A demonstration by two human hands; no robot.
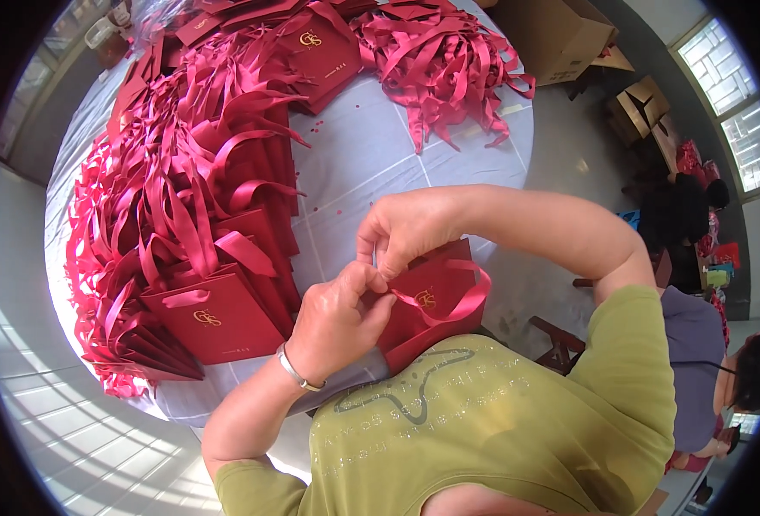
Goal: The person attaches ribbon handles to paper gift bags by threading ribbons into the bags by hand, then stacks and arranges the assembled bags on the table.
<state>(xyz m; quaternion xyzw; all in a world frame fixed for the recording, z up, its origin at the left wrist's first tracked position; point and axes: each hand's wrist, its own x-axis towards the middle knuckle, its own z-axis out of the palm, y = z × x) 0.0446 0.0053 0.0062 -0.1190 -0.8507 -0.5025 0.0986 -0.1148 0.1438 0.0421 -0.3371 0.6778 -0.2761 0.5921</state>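
Note:
A dark red paper gift bag point(436, 331) with a gold emblem lies tilted against my body at the table edge. Its pink ribbon handle point(476, 297) loops over the front, and one part runs up to my fingers. My left hand point(337, 314), with a bangle at the wrist, is closed in a pinch on the ribbon. Fingertip to fingertip with it, my right hand point(410, 228) also pinches at the ribbon from above. The fingers cover the ribbon's end.
Many red bags with ribbon handles point(221, 314) stand packed along the table's left side. A heap of loose pink ribbons point(449, 69) lies at the far right of the white-covered table point(354, 172). Beyond are a cardboard box point(560, 43) and another person point(698, 361) at right.

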